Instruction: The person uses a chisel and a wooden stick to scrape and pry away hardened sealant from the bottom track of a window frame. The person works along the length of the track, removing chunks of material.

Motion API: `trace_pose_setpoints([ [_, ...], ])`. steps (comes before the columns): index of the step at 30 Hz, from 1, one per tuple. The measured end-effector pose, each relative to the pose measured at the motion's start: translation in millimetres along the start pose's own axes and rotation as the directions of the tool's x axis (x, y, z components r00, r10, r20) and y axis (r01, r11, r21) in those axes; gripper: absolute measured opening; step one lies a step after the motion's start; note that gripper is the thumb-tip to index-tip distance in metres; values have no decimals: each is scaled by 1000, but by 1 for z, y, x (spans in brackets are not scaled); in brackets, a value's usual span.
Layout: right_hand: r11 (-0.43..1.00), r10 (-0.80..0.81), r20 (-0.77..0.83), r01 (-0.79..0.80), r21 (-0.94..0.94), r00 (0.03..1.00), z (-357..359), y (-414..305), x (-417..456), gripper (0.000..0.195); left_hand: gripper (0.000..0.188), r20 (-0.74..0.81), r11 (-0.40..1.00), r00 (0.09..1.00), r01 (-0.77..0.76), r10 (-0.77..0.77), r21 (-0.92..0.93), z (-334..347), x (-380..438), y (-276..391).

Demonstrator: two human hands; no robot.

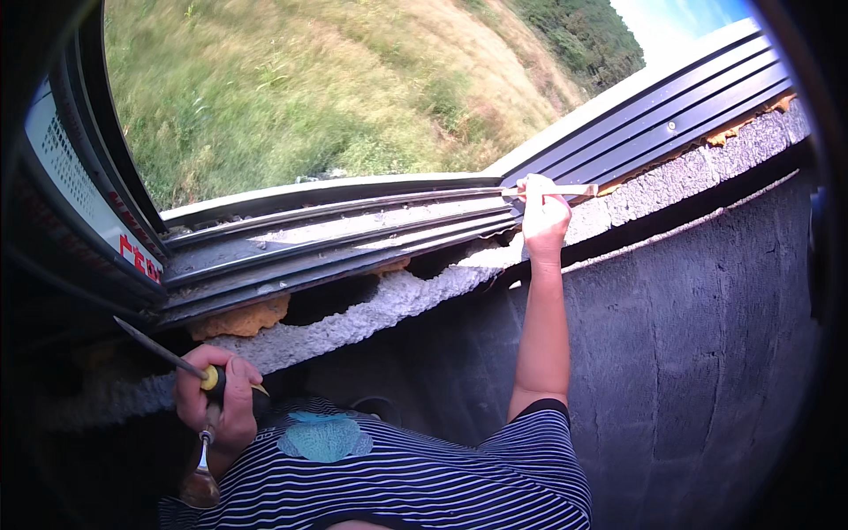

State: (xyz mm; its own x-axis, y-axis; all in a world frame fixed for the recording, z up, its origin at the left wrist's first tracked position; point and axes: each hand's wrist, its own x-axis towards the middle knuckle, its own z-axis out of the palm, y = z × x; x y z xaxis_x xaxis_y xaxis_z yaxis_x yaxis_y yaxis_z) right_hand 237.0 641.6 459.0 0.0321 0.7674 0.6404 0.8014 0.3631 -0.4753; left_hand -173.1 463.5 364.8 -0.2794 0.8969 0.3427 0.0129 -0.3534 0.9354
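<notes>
At the window frame's inner corner, my right hand (546, 215) grips a slim tool with a pale flat handle (578, 190). The tool lies across the corner, its left tip near the sill track; whether it is a brush cannot be made out. My left hand (222, 394) is closed around two tools beside the sill's left end. One has a black and yellow handle and a long dark tapering blade (152, 346) pointing up and left. The other hangs downward, with a shiny metal neck (204, 454) and a broad rounded end. Loose grit lies in the grooved sill track (331, 228) of the window.
Orange foam (245, 318) bulges below the sill, above a rough masonry ledge (351, 315) with dark gaps. A grey block wall (662, 318) is at the right. The left pane (66, 172) bears printed writing. Grass (318, 93) covers the slope outside.
</notes>
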Motion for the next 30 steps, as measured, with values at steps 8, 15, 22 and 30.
trace_pose_setpoints([
  [8, 958, -5, -155, 49, 284, 988, -14, -31, 3, 24, 8, -34, 1000, 999, 13, -13, -13, -1, -3, -4],
  [15, 946, 129, -44, -110, 307, 991, -9, -25, -3, 18, 8, -3, 1000, 1000, 6, -6, 0, 0, -1, -1],
  [22, 954, -267, 181, 286, -87, 946, -13, -14, 13, 16, 7, 18, 1000, 1000, 15, -15, -8, 0, -1, -2],
  [30, 967, 155, 153, -182, 180, 976, -36, -45, 23, 21, 2, 24, 998, 998, 57, -57, -15, 1, -1, 3],
])
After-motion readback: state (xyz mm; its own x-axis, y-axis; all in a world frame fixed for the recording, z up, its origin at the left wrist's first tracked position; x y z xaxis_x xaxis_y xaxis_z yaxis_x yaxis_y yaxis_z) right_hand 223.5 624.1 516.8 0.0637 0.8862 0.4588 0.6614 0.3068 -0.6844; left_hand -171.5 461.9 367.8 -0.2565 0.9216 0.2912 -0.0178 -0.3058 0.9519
